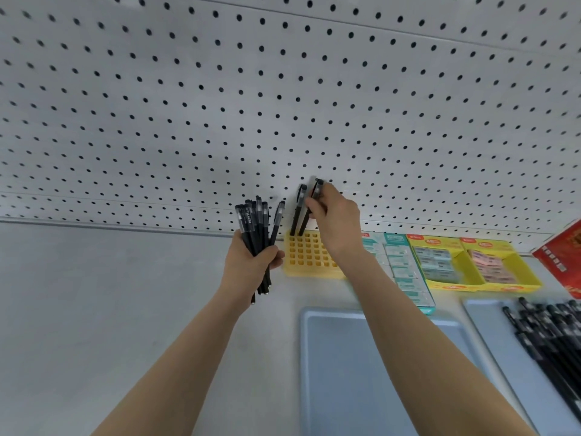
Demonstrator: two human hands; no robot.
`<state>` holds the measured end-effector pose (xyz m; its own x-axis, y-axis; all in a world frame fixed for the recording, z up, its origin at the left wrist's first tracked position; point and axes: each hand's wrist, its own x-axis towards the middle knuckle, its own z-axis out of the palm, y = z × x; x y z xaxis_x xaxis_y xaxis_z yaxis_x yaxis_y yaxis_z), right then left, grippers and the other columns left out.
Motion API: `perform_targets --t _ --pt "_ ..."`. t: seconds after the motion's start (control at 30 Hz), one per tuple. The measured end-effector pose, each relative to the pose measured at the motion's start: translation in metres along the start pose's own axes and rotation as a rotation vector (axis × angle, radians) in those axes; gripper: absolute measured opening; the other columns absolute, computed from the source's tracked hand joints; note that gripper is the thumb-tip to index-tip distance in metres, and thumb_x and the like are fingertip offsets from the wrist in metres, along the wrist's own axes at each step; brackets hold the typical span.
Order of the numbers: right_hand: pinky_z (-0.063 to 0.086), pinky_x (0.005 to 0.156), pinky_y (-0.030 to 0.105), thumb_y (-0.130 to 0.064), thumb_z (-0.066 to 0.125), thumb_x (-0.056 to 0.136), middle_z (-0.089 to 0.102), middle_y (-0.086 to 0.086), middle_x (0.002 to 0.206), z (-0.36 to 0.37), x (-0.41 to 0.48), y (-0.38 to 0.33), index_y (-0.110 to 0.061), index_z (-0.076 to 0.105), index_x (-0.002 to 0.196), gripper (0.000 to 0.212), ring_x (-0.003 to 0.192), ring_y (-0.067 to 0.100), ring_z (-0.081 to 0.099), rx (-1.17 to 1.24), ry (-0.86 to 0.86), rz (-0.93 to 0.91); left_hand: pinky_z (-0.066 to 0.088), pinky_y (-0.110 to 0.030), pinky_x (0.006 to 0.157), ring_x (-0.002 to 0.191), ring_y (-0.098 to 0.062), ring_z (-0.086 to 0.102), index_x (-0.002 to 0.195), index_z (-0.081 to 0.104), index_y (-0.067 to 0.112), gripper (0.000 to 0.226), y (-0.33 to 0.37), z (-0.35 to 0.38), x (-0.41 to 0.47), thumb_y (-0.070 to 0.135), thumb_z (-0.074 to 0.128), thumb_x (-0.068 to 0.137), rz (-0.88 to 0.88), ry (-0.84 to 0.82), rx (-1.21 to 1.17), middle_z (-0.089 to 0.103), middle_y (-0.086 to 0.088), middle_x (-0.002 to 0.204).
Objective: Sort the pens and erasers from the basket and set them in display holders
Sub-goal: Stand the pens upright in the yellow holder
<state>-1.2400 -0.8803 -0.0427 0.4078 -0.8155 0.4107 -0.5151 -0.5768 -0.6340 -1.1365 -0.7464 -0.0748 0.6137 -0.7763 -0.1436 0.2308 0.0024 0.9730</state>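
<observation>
A yellow grid pen holder [309,254] stands on the grey shelf against the pegboard. One black pen [298,210] stands upright in its back left corner. My right hand [336,220] pinches a second black pen [309,212] near its cap, its lower end in the holder beside the first. My left hand [251,262] grips a bundle of several black pens [257,234] upright, just left of the holder.
Teal eraser boxes [405,272] and two yellow display boxes of erasers [478,265] line the shelf to the right. A blue-grey tray [330,357] lies near me; another tray [490,341] at right carries several black pens [553,338]. A red pack [562,256] sits far right.
</observation>
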Motion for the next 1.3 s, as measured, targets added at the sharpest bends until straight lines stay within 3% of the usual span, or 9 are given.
perform_targets --t 0.1,0.5,0.67,0.73,0.83,0.93,1.07,1.13,1.3 --pt "0.051 0.070 0.037 -0.023 0.054 0.099 0.071 0.005 0.086 0.002 0.000 0.001 -0.010 0.047 0.125 0.029 0.076 0.026 0.066 -0.072 0.000 -0.033 0.058 -0.025 0.071 0.080 -0.023 0.071 0.101 0.049 0.008 0.025 -0.002 0.002 0.000 -0.003 0.066 0.086 0.003 -0.004 -0.026 0.068 -0.012 0.092" --pt "0.049 0.061 0.039 -0.026 0.055 0.099 0.066 0.008 0.074 0.011 -0.014 0.010 -0.009 0.052 0.098 0.017 0.066 0.031 0.061 -0.069 0.023 -0.019 0.058 -0.039 0.083 0.084 -0.026 0.072 0.101 0.050 0.010 0.023 -0.013 0.003 -0.003 -0.001 0.065 0.088 0.020 -0.005 -0.024 0.071 -0.017 0.096" --pt "0.052 0.069 0.041 -0.025 0.058 0.097 0.069 0.007 0.075 0.010 -0.014 0.005 -0.009 0.061 0.093 0.016 0.068 0.028 0.063 -0.040 -0.004 0.028 0.058 -0.042 0.085 0.083 -0.027 0.072 0.102 0.051 0.008 0.023 -0.015 0.003 -0.005 -0.001 0.066 0.088 0.007 -0.017 -0.023 0.071 -0.018 0.096" --pt "0.053 0.075 0.036 -0.032 0.059 0.096 0.072 0.002 0.087 0.006 -0.018 0.004 -0.012 0.063 0.103 0.022 0.078 0.022 0.067 -0.028 0.029 0.061 0.058 -0.043 0.085 0.082 -0.028 0.072 0.105 0.051 0.006 0.023 -0.015 0.004 -0.005 -0.001 0.065 0.088 0.005 -0.018 -0.031 0.072 -0.018 0.095" --pt "0.050 0.071 0.030 -0.043 0.053 0.097 0.067 -0.009 0.081 -0.002 -0.032 -0.002 -0.017 0.063 0.101 0.028 0.073 0.011 0.063 0.056 0.090 0.109 0.058 -0.042 0.084 0.082 -0.028 0.072 0.108 0.051 0.004 0.025 -0.015 0.005 -0.005 -0.001 0.065 0.089 0.005 -0.023 -0.031 0.072 -0.017 0.095" --pt "0.049 0.069 0.016 -0.043 0.059 0.094 0.067 -0.012 0.083 -0.002 -0.046 -0.008 -0.021 0.065 0.098 0.023 0.077 0.002 0.063 0.233 -0.076 0.193 0.059 -0.033 0.073 0.073 -0.024 0.070 0.112 0.050 0.001 0.027 -0.011 0.011 -0.007 -0.002 0.064 0.089 0.030 -0.052 0.011 0.071 -0.017 0.091" --pt "0.059 0.071 0.033 -0.030 0.067 0.090 0.072 -0.002 0.082 -0.006 -0.042 -0.005 -0.020 0.065 0.093 0.011 0.073 0.013 0.069 0.401 -0.107 0.286 0.055 -0.032 0.070 0.073 -0.019 0.070 0.110 0.054 0.006 0.025 -0.011 0.014 -0.007 0.002 0.066 0.088 0.043 -0.061 0.095 0.073 -0.010 0.087" --pt "0.056 0.060 0.027 -0.025 0.064 0.093 0.072 0.003 0.080 -0.016 -0.034 -0.005 -0.015 0.062 0.093 0.010 0.065 0.010 0.069 0.446 -0.004 0.297 0.057 -0.039 0.079 0.082 -0.024 0.072 0.108 0.056 0.007 0.023 -0.012 0.011 -0.005 0.005 0.067 0.088 0.021 -0.038 0.092 0.075 -0.007 0.090" --pt "0.057 0.070 0.041 -0.027 0.058 0.097 0.070 -0.001 0.082 -0.027 -0.020 0.003 -0.017 0.055 0.100 0.011 0.070 0.020 0.069 0.188 0.153 0.158 0.057 -0.037 0.083 0.081 -0.025 0.073 0.098 0.060 0.010 0.014 -0.012 0.005 -0.005 0.003 0.068 0.088 -0.055 0.024 -0.032 0.069 -0.010 0.087"
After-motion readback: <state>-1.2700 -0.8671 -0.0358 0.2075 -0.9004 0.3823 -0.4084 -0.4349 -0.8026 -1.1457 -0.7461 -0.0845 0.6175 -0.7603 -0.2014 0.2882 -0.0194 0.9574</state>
